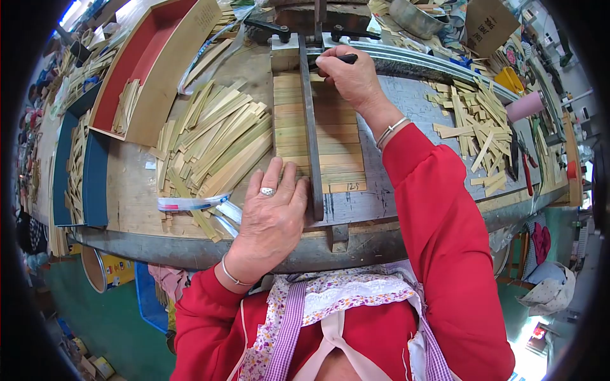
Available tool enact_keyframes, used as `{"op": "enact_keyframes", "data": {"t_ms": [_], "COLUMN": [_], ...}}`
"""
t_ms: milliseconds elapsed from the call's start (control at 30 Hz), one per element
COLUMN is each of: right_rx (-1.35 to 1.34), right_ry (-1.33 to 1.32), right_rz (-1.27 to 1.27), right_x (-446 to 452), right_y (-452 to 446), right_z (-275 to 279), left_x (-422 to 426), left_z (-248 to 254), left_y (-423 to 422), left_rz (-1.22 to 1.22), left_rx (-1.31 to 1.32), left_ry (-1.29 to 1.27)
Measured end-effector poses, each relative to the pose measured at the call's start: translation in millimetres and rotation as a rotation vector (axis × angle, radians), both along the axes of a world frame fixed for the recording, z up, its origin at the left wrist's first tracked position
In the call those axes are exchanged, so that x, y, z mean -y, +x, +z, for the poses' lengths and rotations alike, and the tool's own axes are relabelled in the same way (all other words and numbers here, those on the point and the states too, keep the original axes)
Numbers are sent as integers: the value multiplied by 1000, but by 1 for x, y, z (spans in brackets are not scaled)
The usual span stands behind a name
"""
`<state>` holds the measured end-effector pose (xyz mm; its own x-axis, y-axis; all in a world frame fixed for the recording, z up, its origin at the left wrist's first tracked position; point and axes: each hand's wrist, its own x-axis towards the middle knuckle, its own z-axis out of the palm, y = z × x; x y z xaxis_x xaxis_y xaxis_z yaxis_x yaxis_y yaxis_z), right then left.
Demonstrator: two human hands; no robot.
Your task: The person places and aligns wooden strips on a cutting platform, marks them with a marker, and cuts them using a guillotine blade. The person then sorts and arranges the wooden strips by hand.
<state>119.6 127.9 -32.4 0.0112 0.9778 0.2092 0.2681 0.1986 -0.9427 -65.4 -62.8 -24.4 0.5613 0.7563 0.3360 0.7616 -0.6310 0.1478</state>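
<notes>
My left hand (273, 209) lies with fingers stretched out on the near end of a row of flat bamboo strips (289, 120), against a long dark metal bar (311, 140). The bar crosses the row lengthwise, and strips (340, 140) continue on its right side. Near the bar's far end, my right hand (351, 77) is closed around a slim black pen-like tool (348, 58). Its tip is hidden by the fingers and the bar, so its exact kind does not show. Handwritten figures mark the nearest strip (346, 187).
Loose bamboo strips (219, 136) are heaped on the left, with shorter pieces (473, 120) at right. A red-lined wooden box (152, 57) and a blue box (95, 171) hold strips. Red-handled pliers (527, 171) lie right; a metal rail (426, 60) runs behind.
</notes>
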Motion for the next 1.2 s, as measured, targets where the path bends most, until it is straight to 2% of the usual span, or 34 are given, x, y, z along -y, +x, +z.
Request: {"op": "enact_keyframes", "data": {"t_ms": [333,533,633,733,1200], "right_rx": [-14,-21,10,59,160], "right_ry": [-94,15,-35,45,90], "right_rz": [53,54,74,89,143], "right_x": [24,37,49,60,127], "right_y": [4,6,7,9,11], "right_z": [14,5,8,7,19], "left_x": [1,0,1,1,2], "left_z": [1,1,1,1,1], "left_y": [1,3,3,3,4], "left_rz": [10,3,1,3,28], "left_rx": [5,59,64,69,44], "left_ry": [-3,28,34,39,53]}}
